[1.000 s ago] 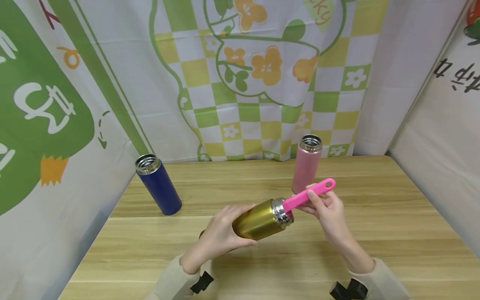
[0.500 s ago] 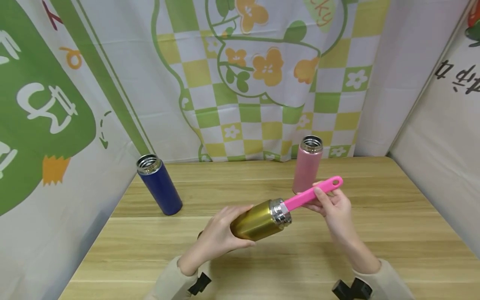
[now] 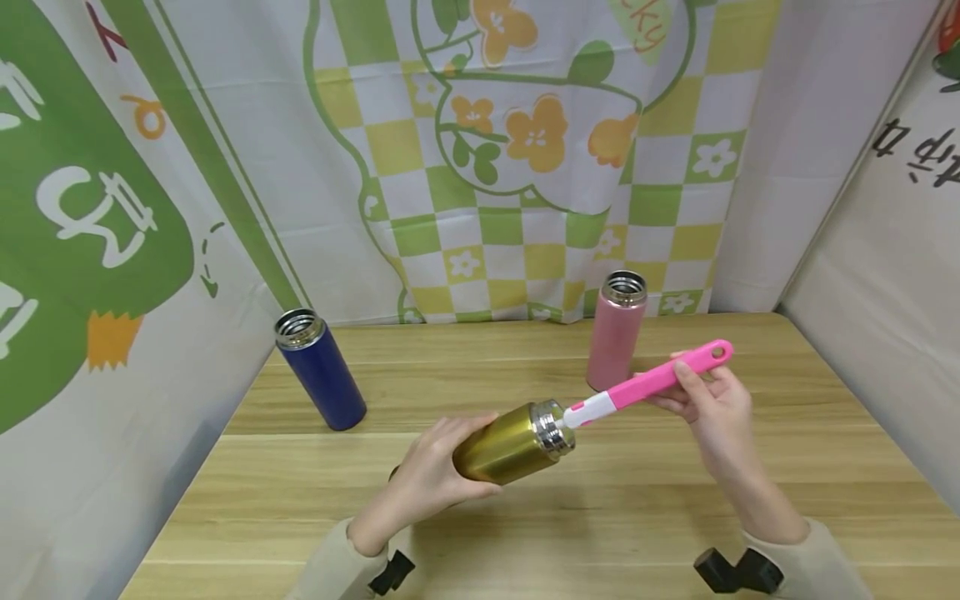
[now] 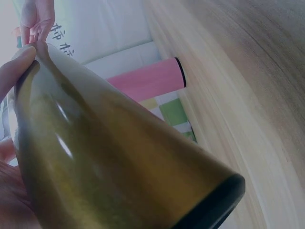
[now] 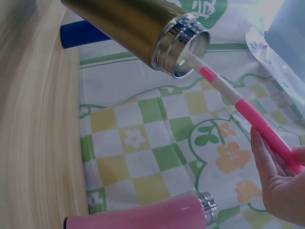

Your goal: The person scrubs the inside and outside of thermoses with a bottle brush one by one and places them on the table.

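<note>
A gold metal vacuum bottle (image 3: 504, 448) is held tilted above the table by my left hand (image 3: 431, 473), which grips it round the body with the mouth up and to the right. My right hand (image 3: 718, 417) pinches the pink handle of a bottle brush (image 3: 651, 382). The brush's white neck (image 5: 221, 86) runs into the steel mouth of the bottle, and its head is hidden inside. In the left wrist view the bottle's dark base (image 4: 214, 205) faces the camera.
An uncapped blue bottle (image 3: 322, 371) stands at the left on the wooden table (image 3: 570, 533). Toward the back right stands an uncapped pink bottle (image 3: 617, 333), behind the brush. A patterned curtain (image 3: 495, 233) hangs behind the table's far edge.
My right hand has moved right and drawn the brush partway out, so its white neck now shows. The gold bottle and my left hand have shifted slightly left.
</note>
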`<state>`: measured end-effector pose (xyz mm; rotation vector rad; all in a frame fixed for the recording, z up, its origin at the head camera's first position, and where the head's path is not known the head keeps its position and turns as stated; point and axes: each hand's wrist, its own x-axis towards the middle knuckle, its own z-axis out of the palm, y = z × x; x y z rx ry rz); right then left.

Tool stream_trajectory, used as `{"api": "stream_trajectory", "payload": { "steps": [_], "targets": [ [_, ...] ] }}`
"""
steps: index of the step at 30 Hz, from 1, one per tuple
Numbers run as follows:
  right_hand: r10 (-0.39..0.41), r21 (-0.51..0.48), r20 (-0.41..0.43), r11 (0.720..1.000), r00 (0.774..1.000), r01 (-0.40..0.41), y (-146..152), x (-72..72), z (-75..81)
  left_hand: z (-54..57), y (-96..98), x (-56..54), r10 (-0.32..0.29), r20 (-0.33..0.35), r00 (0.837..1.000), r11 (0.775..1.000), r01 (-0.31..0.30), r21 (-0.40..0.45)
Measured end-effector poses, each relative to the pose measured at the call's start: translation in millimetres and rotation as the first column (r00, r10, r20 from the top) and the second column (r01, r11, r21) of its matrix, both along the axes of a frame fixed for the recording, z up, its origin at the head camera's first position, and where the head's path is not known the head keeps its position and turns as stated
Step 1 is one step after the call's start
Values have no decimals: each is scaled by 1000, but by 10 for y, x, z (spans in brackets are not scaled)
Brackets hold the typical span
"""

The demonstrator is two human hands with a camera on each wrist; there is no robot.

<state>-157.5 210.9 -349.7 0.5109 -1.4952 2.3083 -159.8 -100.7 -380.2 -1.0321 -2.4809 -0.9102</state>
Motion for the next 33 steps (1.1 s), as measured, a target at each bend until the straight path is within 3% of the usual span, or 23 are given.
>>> {"api": "stream_trajectory", "payload": {
  "steps": [6, 18, 33],
  "targets": [
    [19, -37, 26, 999, 999, -18, 29, 82, 130, 5, -11, 10, -6, 1, 1000, 1000, 6, -7],
    [73, -82, 9, 994, 997, -72, 181, 94, 117, -26, -62, 34, 0, 13, 1000, 1000, 1, -19],
    [84, -73, 39, 994, 996, -81, 183, 102, 111, -16, -46, 41, 12, -68, 998, 1000, -13, -8]
  ]
}}
